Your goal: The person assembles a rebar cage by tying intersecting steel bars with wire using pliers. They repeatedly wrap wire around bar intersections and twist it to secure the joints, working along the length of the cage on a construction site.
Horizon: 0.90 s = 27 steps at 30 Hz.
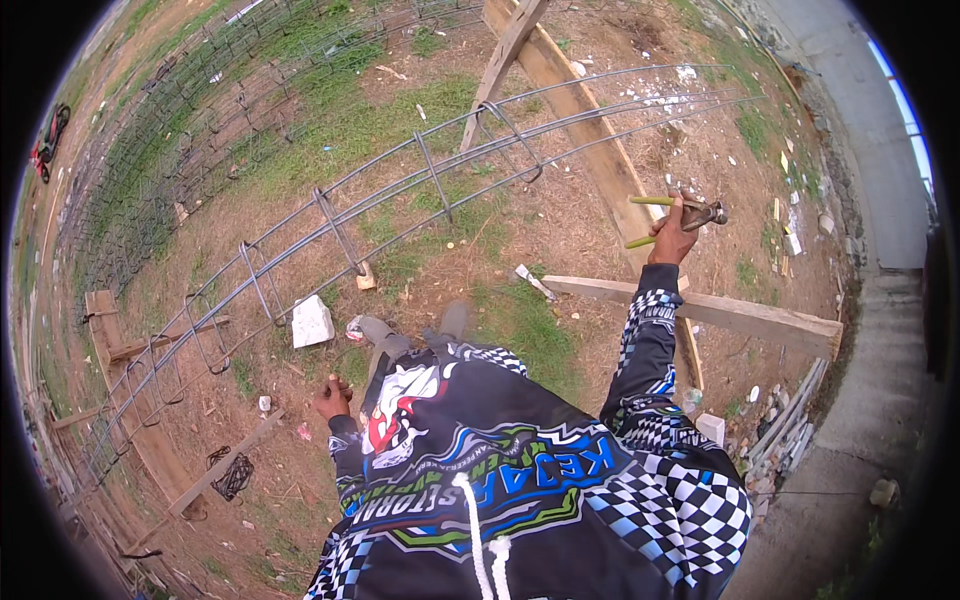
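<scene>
Right hand (672, 240) is clasping pincers (711, 213), pointing them right, away from the cage (338, 228). Cage is sitting forward-left of that grip, long axis running near-left to far-right. Left hand (333, 397) is hanging half-curled; can't tell if empty.

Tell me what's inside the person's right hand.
The right hand holds pincers with green handles. Their metal head and handle ends show; the stretch within the grip is covered by the fingers.
</scene>
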Each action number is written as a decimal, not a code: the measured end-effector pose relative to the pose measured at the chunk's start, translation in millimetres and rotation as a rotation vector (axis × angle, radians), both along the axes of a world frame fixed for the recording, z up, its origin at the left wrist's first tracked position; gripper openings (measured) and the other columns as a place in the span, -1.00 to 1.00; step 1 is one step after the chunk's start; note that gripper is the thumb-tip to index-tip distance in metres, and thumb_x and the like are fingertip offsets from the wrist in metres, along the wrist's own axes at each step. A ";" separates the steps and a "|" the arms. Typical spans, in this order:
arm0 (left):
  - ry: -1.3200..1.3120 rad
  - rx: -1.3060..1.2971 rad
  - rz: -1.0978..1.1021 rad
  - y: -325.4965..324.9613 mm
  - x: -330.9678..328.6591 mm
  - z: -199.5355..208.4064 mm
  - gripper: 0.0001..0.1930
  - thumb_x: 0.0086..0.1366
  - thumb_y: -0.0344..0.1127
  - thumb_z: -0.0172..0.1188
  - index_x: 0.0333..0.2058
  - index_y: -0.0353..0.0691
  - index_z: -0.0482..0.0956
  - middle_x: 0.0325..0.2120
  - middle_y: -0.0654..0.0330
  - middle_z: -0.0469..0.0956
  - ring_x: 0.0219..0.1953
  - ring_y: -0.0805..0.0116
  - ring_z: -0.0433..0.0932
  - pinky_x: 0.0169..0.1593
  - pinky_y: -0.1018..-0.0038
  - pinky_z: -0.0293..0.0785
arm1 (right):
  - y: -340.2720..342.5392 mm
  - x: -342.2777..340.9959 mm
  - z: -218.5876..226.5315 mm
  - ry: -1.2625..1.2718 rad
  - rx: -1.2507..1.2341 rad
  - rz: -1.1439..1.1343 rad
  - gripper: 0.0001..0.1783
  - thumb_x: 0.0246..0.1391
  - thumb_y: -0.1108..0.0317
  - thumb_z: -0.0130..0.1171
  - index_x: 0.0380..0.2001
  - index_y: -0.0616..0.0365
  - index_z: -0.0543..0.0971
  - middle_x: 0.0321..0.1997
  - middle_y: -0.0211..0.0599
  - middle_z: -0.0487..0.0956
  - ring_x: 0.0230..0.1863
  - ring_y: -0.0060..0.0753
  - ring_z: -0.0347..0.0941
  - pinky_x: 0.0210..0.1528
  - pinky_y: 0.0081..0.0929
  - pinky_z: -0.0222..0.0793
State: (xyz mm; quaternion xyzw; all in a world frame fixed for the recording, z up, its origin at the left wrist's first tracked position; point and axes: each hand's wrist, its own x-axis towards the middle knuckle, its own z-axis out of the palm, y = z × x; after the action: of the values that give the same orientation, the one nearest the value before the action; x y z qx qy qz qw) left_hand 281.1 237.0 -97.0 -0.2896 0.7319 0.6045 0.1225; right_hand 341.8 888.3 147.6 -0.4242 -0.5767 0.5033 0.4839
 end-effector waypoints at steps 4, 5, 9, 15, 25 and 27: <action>-0.080 -0.004 -0.165 18.1 -19.7 -5.5 -0.65 0.28 -0.15 0.19 -0.33 -0.43 0.58 -0.58 0.10 0.57 -0.66 0.39 0.53 -0.59 0.49 0.43 | 68.6 4.7 -10.5 -0.076 0.060 -0.267 -0.59 0.30 0.27 -0.11 0.14 0.24 0.27 0.00 -0.04 0.50 -0.34 -0.24 0.60 -0.63 -0.51 0.57; -0.081 -0.015 -0.198 23.3 -24.9 -1.2 -0.66 0.28 -0.16 0.19 -0.33 -0.43 0.58 -0.58 0.09 0.57 -0.66 0.38 0.53 -0.59 0.48 0.44 | 80.3 8.2 -19.5 -0.087 0.050 -0.325 -0.56 0.30 0.25 -0.15 0.16 0.26 0.23 0.03 0.01 0.47 -0.25 -0.13 0.62 -0.59 -0.47 0.63; -0.101 -0.039 -0.158 17.1 -27.0 9.2 -0.67 0.28 -0.16 0.19 -0.33 -0.41 0.59 -0.55 0.08 0.59 -0.65 0.39 0.54 -0.60 0.49 0.43 | 82.9 3.0 -55.5 -0.300 -0.206 -0.437 -0.36 0.24 0.03 -0.08 0.15 0.40 0.23 0.01 0.12 0.48 -0.15 0.02 0.57 -0.36 -0.26 0.66; -0.230 -0.082 -0.072 -19.2 18.7 9.5 -0.68 0.27 -0.17 0.19 -0.31 -0.40 0.59 -0.51 0.07 0.62 -0.64 0.37 0.56 -0.59 0.48 0.44 | 90.3 36.1 -114.3 -0.781 -0.189 -0.489 -0.16 -0.11 -0.20 0.27 0.03 0.32 0.45 -0.09 0.00 0.57 0.03 0.12 0.44 0.12 -0.10 0.31; -0.232 -0.480 -0.316 -80.3 110.4 -24.1 -0.66 0.19 -0.16 0.21 -0.43 -0.43 0.66 -0.48 0.03 0.67 -0.44 0.28 0.63 -0.30 0.38 0.49 | -31.4 -111.6 -88.7 -0.801 0.560 0.277 -0.62 0.06 -0.02 0.20 -0.20 0.01 0.65 -0.38 -0.28 0.61 -0.33 -0.20 0.53 -0.21 -0.26 0.42; -0.236 -0.382 -0.301 -78.7 103.0 -24.5 -0.69 0.20 -0.18 0.21 -0.41 -0.39 0.67 -0.50 0.06 0.66 -0.41 0.27 0.64 -0.30 0.38 0.49 | -38.8 -150.5 -82.6 -0.811 0.712 0.288 -0.62 0.04 -0.04 0.20 -0.23 -0.01 0.66 -0.33 -0.21 0.64 -0.27 -0.08 0.55 -0.18 -0.16 0.43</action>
State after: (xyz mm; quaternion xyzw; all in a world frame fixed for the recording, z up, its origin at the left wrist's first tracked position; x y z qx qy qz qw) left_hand 384.1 158.4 -121.5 -0.2639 0.8481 0.3928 0.2385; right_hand 191.3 849.5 65.0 -0.3109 -0.9032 0.1350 0.2632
